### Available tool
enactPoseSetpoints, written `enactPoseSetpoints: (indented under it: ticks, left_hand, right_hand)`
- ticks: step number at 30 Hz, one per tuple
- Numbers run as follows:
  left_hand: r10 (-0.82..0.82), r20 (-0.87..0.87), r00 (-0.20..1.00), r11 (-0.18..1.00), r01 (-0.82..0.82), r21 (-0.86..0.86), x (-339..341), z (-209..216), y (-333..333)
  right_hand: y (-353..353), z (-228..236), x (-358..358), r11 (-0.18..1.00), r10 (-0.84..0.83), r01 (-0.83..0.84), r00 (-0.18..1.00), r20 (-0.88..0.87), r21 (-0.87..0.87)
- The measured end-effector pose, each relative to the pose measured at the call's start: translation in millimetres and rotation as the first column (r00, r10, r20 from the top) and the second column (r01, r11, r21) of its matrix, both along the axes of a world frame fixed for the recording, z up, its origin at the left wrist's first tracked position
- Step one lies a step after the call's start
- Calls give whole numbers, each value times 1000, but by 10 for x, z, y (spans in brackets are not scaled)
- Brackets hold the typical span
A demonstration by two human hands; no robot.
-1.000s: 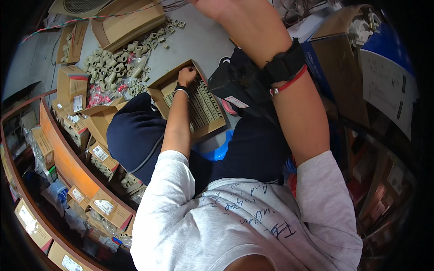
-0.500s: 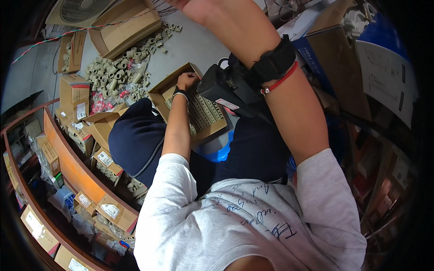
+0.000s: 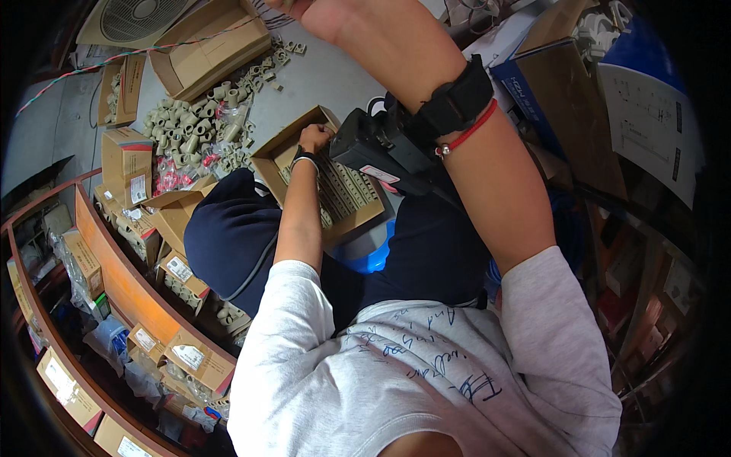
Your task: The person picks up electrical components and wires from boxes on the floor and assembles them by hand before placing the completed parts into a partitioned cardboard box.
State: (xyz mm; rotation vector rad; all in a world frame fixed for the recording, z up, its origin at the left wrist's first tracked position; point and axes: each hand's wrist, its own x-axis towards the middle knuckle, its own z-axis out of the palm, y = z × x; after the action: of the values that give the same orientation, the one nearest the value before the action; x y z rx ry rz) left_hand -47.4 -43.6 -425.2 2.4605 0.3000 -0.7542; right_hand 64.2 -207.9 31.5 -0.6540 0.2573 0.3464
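Observation:
My left hand (image 3: 314, 138) reaches into the far end of an open cardboard box (image 3: 363, 222) between my knees. Its fingers are curled together; whatever they pinch is too small to make out. Beneath and beside it, rows of beige plastic fittings (image 3: 349, 190) line the box. My right hand (image 3: 324, 18) is raised at the top edge of the view, well beyond the box, with its fingers mostly cut off. A black strapped device (image 3: 381, 148) sits on the right forearm and covers part of the area beside the box.
Loose beige pipe fittings (image 3: 183, 126) lie heaped on the grey floor at the left, by pink plastic bags (image 3: 173, 177). An emptied-looking carton (image 3: 209, 49) lies behind them. Wooden shelving (image 3: 129, 263) with small boxes runs down the left; a large carton (image 3: 567, 107) stands right.
My right forearm has shifted slightly left and upward, taking its hand further past the top edge. My left hand stays at nearly the same place in the box.

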Motion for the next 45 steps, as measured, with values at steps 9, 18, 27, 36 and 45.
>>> enactPoseSetpoints:
  ticks: [9,18,27,36,45]
  left_hand:
    - [-68,-24,997,997,67,-40,-21,-200,87]
    - [-28,-20,999,1000,28,-7,-117,-12,289]
    - [200,141,970,977,-187,-101,5,277,-467]
    - [536,598,596,835,-478,-272,-109,847,-143]
    - [646,690,326,763,-287,-579,419,2719,-189]
  right_hand:
    - [74,-54,21,998,31,-30,999,-17,55]
    - [205,-26,18,997,55,-52,998,-42,59]
    - [-155,-199,88,1000,-16,14,993,-114,-17]
    - [189,-173,69,997,35,-37,999,25,72]
    - [314,59,-230,969,151,-140,988,41,-204]
